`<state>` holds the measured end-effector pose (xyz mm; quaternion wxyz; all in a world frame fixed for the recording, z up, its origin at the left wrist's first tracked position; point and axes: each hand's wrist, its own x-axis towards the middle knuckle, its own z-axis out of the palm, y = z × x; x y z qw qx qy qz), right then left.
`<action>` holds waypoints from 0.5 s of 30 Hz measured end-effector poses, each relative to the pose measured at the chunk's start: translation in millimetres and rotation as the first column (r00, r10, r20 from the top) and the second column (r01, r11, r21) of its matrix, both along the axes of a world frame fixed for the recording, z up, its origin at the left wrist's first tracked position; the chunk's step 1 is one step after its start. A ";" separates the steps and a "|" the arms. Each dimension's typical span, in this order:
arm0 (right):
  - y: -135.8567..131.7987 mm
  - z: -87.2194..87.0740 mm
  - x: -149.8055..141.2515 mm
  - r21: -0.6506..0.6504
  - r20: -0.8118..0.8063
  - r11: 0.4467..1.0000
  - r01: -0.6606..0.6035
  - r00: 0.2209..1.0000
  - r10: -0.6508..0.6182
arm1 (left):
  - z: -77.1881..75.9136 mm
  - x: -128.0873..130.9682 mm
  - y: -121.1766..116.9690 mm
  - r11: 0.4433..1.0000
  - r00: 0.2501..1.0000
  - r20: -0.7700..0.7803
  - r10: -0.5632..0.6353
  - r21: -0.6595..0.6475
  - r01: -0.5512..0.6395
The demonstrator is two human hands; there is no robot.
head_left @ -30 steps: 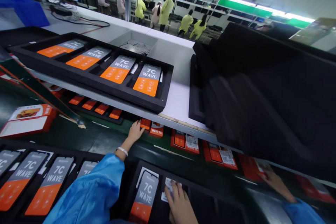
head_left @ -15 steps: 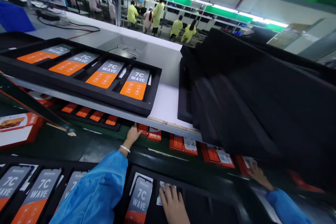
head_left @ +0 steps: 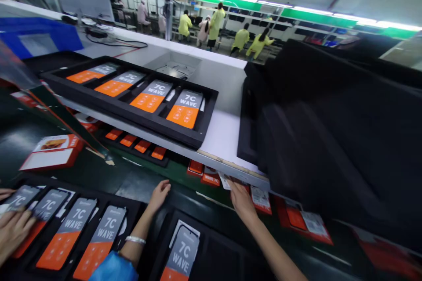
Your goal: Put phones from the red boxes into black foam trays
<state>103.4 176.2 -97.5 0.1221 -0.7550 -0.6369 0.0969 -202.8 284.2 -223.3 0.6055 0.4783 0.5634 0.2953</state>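
Two of the arms come in from the bottom edge as mine. My left hand (head_left: 160, 194), with a pale bracelet and pushed-up blue sleeve, hovers over the dark green surface, its fingers loosely curled and nothing visible in them. Under the shelf edge, my right hand (head_left: 241, 197) reaches into the row of red boxes and pinches a white card (head_left: 224, 181); part of the card is hidden by the fingers. Beside it lies a red box marked WAVE 7C (head_left: 210, 176). Below, a black foam tray (head_left: 220, 250) carries a phone with a grey-orange 7C WAVE film (head_left: 182, 252).
A co-worker's hands (head_left: 15, 228) touch phones in the left tray (head_left: 132, 210). Another tray of phones (head_left: 206, 127) rests on the white shelf (head_left: 224, 125), beside stacked black foam (head_left: 329, 140). A slanting bar (head_left: 72, 125) crosses at left. People in yellow work far behind.
My right hand has moved from the near tray up to the red boxes with the white card. My left hand has left the boxes and drawn back. The view has turned right-to-left, showing more at left.
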 end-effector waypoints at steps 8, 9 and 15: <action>89.4 -71.4 -1.4 -0.081 -0.128 0.997 0.019 0.991 -0.030 | 16.2 -10.6 26.9 0.954 0.942 0.160 0.296 -0.097 -0.283; 89.4 -74.1 -5.0 -0.095 -0.199 0.995 0.025 0.979 -0.044 | 17.6 -11.1 29.6 0.944 0.929 0.178 0.325 -0.110 -0.310; 135.5 -105.1 -100.4 -0.398 -0.496 0.917 -0.028 0.848 -0.190 | 25.6 21.1 6.7 0.912 0.852 0.329 0.407 -0.198 -0.360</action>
